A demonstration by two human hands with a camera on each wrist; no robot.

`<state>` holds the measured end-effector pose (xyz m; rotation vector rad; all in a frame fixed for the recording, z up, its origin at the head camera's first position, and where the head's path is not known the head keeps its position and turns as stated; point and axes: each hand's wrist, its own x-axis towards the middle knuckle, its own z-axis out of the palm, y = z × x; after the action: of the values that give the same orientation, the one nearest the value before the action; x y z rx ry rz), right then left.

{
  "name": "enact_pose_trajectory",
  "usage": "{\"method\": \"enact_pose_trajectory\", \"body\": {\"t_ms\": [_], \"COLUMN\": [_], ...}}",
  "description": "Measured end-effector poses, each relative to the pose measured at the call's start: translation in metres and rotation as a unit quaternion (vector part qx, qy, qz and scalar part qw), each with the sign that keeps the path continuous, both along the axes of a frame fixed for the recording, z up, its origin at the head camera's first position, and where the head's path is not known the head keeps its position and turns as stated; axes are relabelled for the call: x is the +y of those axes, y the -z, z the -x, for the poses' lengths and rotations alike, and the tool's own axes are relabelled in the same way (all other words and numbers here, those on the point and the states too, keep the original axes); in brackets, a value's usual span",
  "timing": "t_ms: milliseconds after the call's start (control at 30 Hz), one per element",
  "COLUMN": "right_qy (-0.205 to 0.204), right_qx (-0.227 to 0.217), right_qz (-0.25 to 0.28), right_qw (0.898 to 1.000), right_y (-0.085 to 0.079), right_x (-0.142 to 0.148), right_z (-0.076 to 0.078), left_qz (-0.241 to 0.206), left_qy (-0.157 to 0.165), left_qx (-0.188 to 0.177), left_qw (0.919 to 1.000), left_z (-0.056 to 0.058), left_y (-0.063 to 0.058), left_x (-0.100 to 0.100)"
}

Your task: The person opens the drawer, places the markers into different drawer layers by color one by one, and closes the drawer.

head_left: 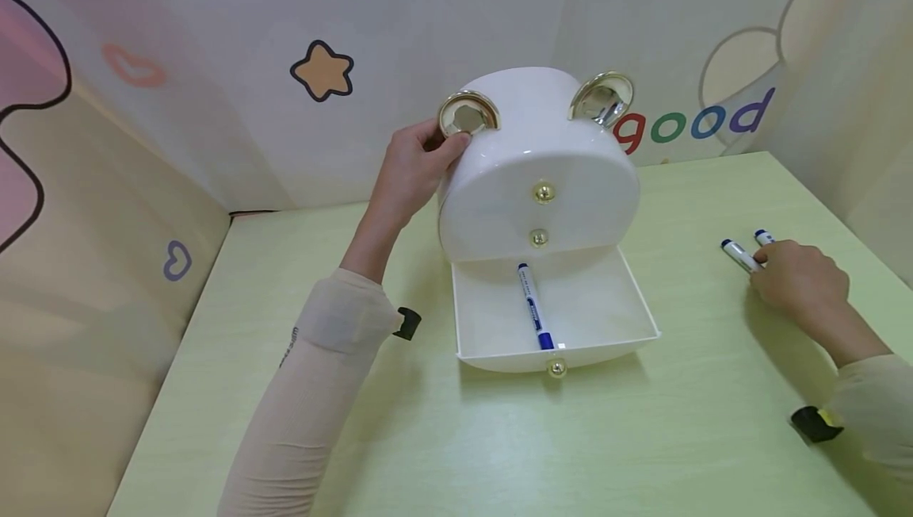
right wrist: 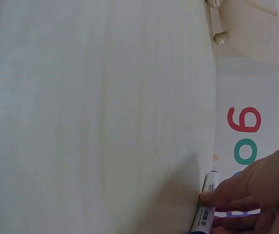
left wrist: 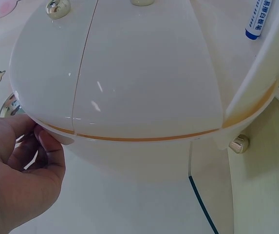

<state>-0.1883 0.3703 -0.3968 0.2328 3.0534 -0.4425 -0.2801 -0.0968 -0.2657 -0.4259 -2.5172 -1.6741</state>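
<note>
A white storage box [head_left: 528, 116] with gold ears stands on the table, its bottom drawer [head_left: 599, 303] pulled out. Inside that drawer lies a blue-capped whiteboard marker [head_left: 531, 303]. My left hand [head_left: 415, 168] grips the box's upper left side at the gold ear [head_left: 467, 114]; in the left wrist view the thumb and curled fingers pinch its edge. At the right, my right hand [head_left: 802, 279] holds a white marker [head_left: 739, 254] between thumb and fingers, low over the tabletop. A second marker [head_left: 764, 237] shows just beyond the fingers, its lower part hidden.
Two closed drawer fronts with gold knobs [head_left: 544, 193] sit above the open drawer. A printed curtain [head_left: 399, 17] hangs close behind the box and down both sides of the pale green table [head_left: 542, 453]. Black camera mounts [head_left: 407, 323] stick out from both sleeves.
</note>
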Motion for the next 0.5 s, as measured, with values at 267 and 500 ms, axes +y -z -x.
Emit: {"method": "enact_pose_trajectory", "body": {"t_ms": [267, 500], "right_qy": [-0.002, -0.004], "right_qx": [0.014, 0.013], "right_qz": [-0.001, 0.003], "right_qw": [1.000, 1.000], "right_y": [0.0016, 0.0013], "right_x": [0.0007, 0.0000], "right_z": [0.0006, -0.0004], "left_qz": [-0.002, -0.004], "left_qy": [0.000, 0.000], "left_qx": [-0.003, -0.008], "left_qw": [1.0000, 1.0000], "left_z": [-0.0006, -0.0009], "left_y": [-0.0004, -0.0008], "left_x": [-0.0001, 0.0006]}}
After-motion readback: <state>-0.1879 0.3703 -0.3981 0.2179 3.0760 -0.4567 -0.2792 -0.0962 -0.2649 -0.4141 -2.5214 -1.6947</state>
